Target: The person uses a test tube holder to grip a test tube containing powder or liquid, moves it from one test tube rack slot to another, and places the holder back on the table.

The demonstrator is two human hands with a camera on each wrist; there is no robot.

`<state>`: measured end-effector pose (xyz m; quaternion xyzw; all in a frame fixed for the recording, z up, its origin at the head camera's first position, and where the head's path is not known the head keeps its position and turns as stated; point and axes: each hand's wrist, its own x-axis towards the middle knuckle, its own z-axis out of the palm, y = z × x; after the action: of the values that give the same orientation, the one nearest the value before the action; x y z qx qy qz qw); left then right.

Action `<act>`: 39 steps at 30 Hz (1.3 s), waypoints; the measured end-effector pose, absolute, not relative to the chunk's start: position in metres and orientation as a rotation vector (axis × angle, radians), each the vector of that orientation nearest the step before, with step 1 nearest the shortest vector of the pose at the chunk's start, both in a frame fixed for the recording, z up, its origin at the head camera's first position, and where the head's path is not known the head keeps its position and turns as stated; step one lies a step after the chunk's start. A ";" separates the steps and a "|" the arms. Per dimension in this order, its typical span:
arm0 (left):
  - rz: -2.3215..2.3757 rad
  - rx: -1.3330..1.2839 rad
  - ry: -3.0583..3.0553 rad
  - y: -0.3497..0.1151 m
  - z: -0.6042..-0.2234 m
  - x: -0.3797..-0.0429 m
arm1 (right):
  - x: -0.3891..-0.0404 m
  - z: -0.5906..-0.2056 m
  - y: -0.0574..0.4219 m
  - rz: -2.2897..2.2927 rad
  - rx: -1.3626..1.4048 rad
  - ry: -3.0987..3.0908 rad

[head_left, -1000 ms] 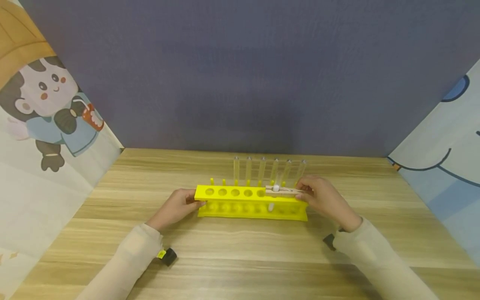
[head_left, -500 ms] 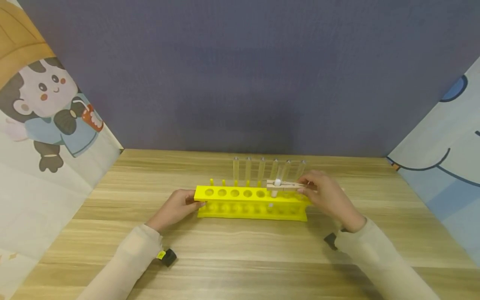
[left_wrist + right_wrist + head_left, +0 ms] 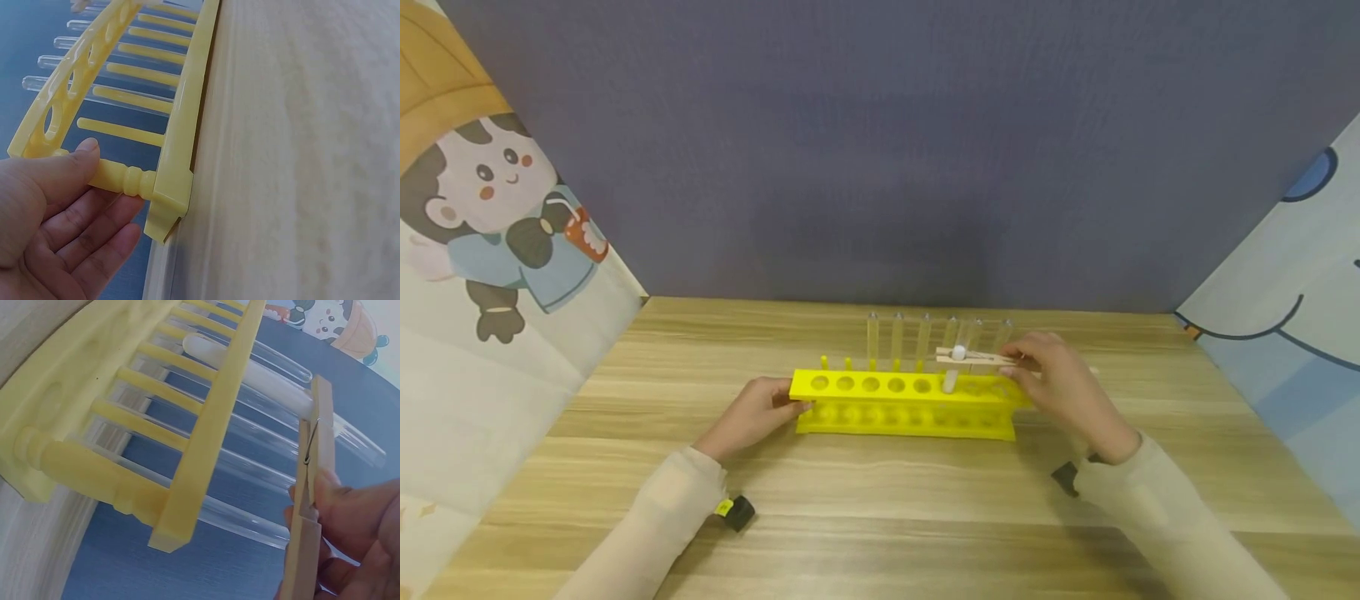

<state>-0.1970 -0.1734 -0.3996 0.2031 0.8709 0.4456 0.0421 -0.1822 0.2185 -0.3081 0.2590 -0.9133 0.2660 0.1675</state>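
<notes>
A yellow test tube rack (image 3: 880, 397) stands on the table, with several clear test tubes upside down on its rear pegs. My left hand (image 3: 752, 421) holds the rack's left end; in the left wrist view, thumb and fingers are around the yellow end post (image 3: 115, 175). Above the rack's right half, my right hand (image 3: 1060, 387) grips a wooden test tube clamp (image 3: 981, 359). The clamp's jaws pinch a test tube with white contents (image 3: 275, 381) near its upper part. In the right wrist view, the tube's rounded lower end reaches below the rack's top bar.
A blue-grey panel (image 3: 880, 167) rises behind the wood-grain table (image 3: 880, 517). Printed cartoon sheets (image 3: 490, 250) flank both sides. The inverted clear tubes (image 3: 898, 337) stand close behind the clamp.
My right hand has raised the clamp and the tube with white contents, lifting the tube partway out of its rack hole. My left hand and the rack have stayed still.
</notes>
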 end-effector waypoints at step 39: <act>1.333 0.656 2.664 -0.180 -0.400 -0.192 | -0.164 -0.285 0.207 0.702 0.707 -2.481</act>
<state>-0.1915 -0.1803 -0.4003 0.2149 0.8725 0.4364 0.0455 -0.1643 0.2065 -0.2845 0.2572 -0.9026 0.2556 0.2319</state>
